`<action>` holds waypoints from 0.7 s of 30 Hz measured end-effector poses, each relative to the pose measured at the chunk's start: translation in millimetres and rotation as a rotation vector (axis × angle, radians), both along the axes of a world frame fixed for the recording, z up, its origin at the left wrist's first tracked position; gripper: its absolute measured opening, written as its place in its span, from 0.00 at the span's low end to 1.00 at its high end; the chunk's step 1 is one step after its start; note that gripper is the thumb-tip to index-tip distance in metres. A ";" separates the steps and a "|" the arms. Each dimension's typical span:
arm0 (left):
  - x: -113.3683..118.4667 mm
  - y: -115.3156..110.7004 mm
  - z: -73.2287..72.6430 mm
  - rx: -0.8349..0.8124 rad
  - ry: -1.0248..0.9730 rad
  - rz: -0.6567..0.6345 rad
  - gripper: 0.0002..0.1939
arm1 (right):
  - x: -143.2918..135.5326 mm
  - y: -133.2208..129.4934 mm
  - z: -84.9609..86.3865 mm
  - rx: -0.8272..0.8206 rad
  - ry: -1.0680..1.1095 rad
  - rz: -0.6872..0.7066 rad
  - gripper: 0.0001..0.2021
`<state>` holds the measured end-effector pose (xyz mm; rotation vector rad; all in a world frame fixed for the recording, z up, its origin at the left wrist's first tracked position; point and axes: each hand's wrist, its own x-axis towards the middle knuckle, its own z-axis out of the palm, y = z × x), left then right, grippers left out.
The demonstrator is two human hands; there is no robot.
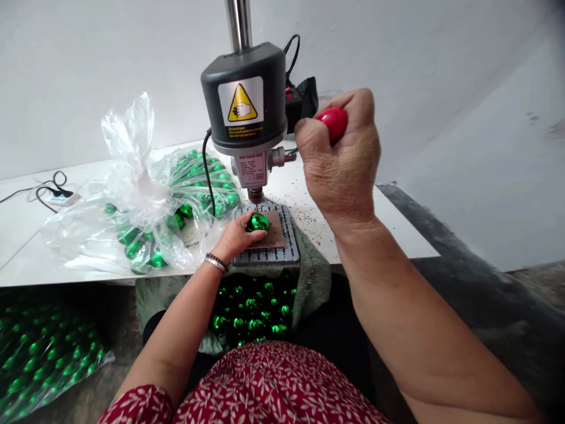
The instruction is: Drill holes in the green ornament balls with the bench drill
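A shiny green ball rests on a brown board on the grey slotted base of a bench drill. My left hand grips the ball from its left side, thumb in front and fingers behind. Right above the ball is the drill chuck with its thin bit; whether the tip touches the ball I cannot tell. My right hand is closed round the red knob of the drill's feed lever, to the right of the motor housing.
Clear plastic bags of green balls lie on the white table, left of the drill. Dark shavings are scattered right of the base. More green balls sit below the table edge, and another bag at lower left. A power strip lies far left.
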<state>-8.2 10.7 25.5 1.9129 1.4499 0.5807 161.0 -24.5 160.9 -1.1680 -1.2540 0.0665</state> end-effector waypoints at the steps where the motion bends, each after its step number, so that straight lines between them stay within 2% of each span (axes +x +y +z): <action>1: 1.1 0.2 -0.5 -0.025 -0.003 0.009 0.37 | 0.6 -0.1 -0.3 0.000 -0.013 -0.003 0.08; 4: 2.8 2.7 -3.0 -0.091 -0.030 0.031 0.40 | 1.6 -2.1 0.7 -0.059 -0.029 -0.047 0.09; 8: 2.2 3.4 -6.2 -0.100 -0.078 0.052 0.40 | 1.6 -6.9 2.3 -0.118 -0.050 -0.077 0.09; 15: -0.2 2.0 -0.7 -0.064 0.004 -0.005 0.36 | 5.1 -9.1 -3.8 -0.096 -0.097 -0.103 0.09; 21: -1.8 12.0 6.1 0.003 0.092 -0.103 0.31 | 7.1 -6.8 -8.3 -0.009 -0.079 -0.089 0.09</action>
